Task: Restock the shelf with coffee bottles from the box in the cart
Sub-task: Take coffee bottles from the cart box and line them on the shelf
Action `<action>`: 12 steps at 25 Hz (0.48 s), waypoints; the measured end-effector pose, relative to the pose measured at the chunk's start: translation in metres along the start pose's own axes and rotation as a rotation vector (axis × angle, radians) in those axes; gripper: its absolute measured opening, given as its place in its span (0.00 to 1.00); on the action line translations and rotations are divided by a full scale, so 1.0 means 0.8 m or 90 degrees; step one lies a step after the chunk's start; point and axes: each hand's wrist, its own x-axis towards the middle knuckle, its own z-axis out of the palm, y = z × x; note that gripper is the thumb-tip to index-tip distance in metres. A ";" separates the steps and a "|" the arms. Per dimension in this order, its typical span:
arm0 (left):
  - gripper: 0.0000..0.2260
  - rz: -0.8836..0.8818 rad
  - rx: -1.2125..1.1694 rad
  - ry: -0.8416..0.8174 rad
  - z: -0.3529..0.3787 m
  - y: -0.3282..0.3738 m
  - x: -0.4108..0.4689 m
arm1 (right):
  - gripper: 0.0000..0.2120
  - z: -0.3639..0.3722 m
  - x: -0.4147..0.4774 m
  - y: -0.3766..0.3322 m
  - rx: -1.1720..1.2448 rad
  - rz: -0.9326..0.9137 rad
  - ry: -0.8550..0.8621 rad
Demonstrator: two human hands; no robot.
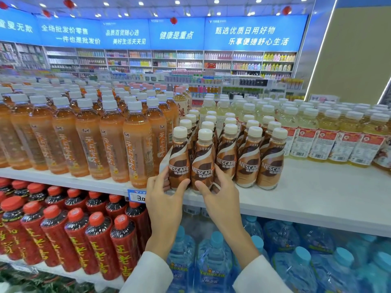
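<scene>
Several brown Nescafe coffee bottles with cream caps stand in rows on the white top shelf [306,199]. My left hand [164,199] grips the front-left coffee bottle [179,157] near its base, at the shelf's front edge. My right hand [220,193] grips the coffee bottle beside it [203,161], thumb across the front. Both bottles are upright, bases on the shelf. More coffee bottles [249,159] stand to the right and behind. The box and cart are out of view.
Orange tea bottles [114,140] crowd the shelf to the left, pale yellow drink bottles [330,136] to the right. Red-capped dark bottles [80,235] and blue water jugs [296,267] fill the shelf below. A price tag [137,195] hangs on the shelf edge.
</scene>
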 end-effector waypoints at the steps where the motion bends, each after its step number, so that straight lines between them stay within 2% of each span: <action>1: 0.28 0.000 -0.001 -0.001 0.000 0.000 0.000 | 0.32 0.000 0.000 0.000 -0.002 0.000 0.000; 12: 0.27 0.012 -0.011 0.014 0.006 -0.008 -0.008 | 0.33 0.001 -0.001 0.002 -0.008 0.018 -0.015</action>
